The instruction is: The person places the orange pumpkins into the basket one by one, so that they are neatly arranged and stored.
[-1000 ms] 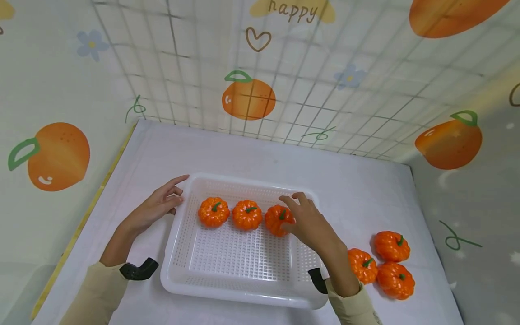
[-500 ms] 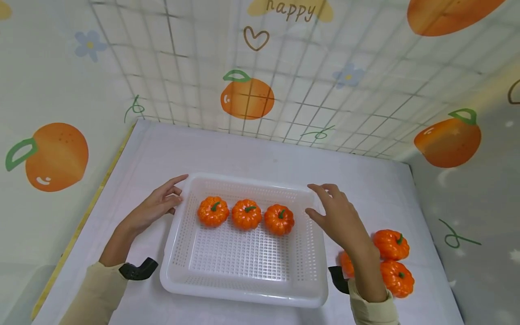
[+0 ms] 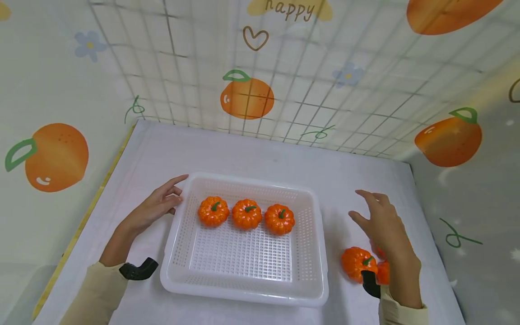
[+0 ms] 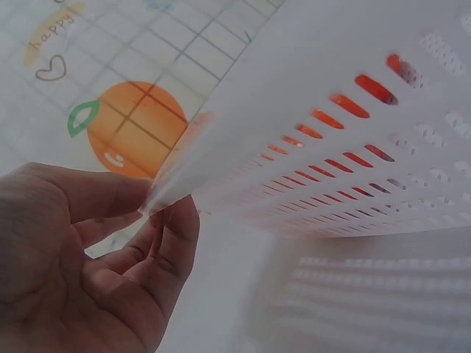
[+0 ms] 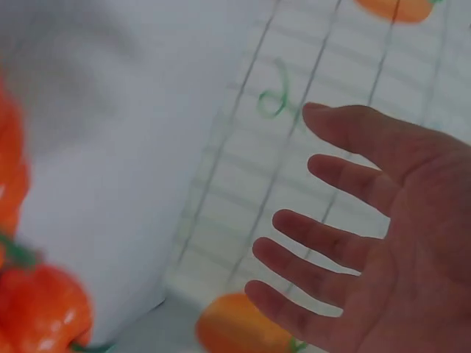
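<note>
My left hand [image 3: 158,203] pinches the left rim of a white plastic basket [image 3: 243,295]; in the left wrist view, thumb and fingers [image 4: 176,235] meet on the rim's edge. Inside the basket, a row of three small orange pumpkins with green stems runs along the back: the left pumpkin [image 3: 213,212], the middle pumpkin [image 3: 246,215] and the right pumpkin [image 3: 279,220]. My right hand [image 3: 383,223] is raised right of the basket with fingers spread and holds nothing. Below it on the table lies another pumpkin [image 3: 355,263]. Two more are partly hidden behind my right hand and wrist.
A white cloth covers the table [image 3: 260,151]. At the back rises a grid-patterned wall [image 3: 284,95] with printed oranges, and a grey side wall [image 3: 467,203] bounds the right. Yellow tape [image 3: 85,219] marks the left table edge.
My right hand has let go of the right pumpkin in the basket and moved right, out over the loose pumpkins. My left hand has stayed on the rim.
</note>
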The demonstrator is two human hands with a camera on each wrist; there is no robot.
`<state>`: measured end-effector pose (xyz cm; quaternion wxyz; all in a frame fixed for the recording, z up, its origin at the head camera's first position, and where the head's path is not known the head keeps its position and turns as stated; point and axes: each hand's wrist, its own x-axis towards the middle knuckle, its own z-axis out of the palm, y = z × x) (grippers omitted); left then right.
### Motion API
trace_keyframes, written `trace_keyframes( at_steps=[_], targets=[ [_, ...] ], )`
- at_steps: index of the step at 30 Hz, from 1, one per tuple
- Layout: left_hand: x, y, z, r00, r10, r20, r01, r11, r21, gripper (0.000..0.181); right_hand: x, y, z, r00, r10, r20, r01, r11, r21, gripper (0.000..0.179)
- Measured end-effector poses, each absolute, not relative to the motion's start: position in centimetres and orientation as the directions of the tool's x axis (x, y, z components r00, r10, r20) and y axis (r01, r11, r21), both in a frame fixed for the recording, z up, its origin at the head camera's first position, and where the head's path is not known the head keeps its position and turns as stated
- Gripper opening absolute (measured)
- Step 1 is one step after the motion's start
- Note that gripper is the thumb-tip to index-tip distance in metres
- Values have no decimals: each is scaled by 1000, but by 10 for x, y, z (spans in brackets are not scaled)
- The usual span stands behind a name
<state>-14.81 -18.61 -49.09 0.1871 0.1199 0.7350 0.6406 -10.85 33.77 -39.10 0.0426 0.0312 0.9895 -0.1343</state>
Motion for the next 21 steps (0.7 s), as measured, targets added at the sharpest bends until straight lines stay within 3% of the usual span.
trace_keyframes(
  at_steps=[6, 13, 21],
  targets=[
    [-148, -187, -491, -902, 413, -129, -70, 154, 986, 60, -101, 381, -407, -974, 157, -165, 196, 947, -254, 71],
    [-147, -187, -491, -901, 418, -118, -60, 149, 987, 60, -94, 419, -425, -906, 340, -252, 406, 865, -295, 83],
    [-147, -185, -489, -904, 406, -136, -72, 168, 983, 61, -92, 449, -443, -844, 395, -364, 507, 808, -300, 102]
  ],
)
